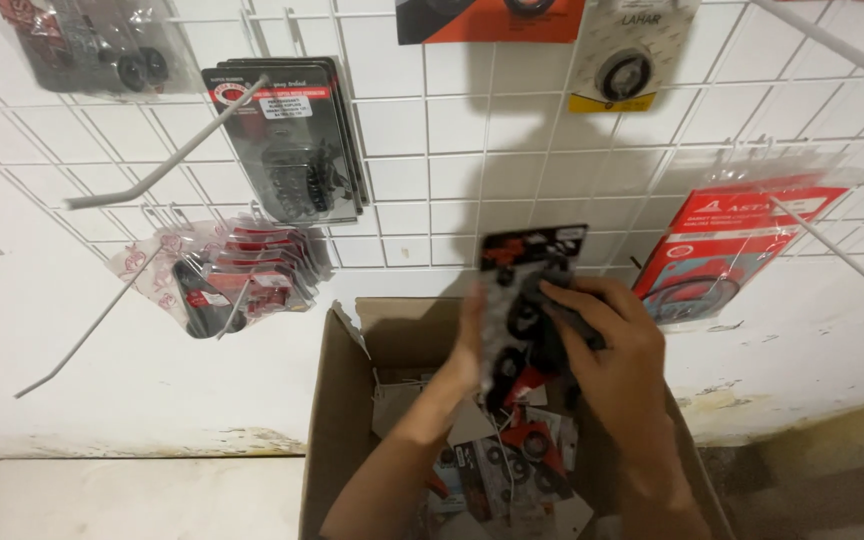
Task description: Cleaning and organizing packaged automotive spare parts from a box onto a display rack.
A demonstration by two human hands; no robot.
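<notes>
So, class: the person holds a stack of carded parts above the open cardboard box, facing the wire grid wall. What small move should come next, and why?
Probably lift the packets towards a free hook on the wire grid. Both hands, left and right, grip them above the cardboard box, and similar packs already hang on hooks nearby.

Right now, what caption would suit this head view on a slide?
Both hands, left hand and right hand, hold a carded parts pack above an open cardboard box.

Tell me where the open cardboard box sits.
Head view, bottom centre: the cardboard box sits against the white wall, under both hands, below the wire grid.
</notes>
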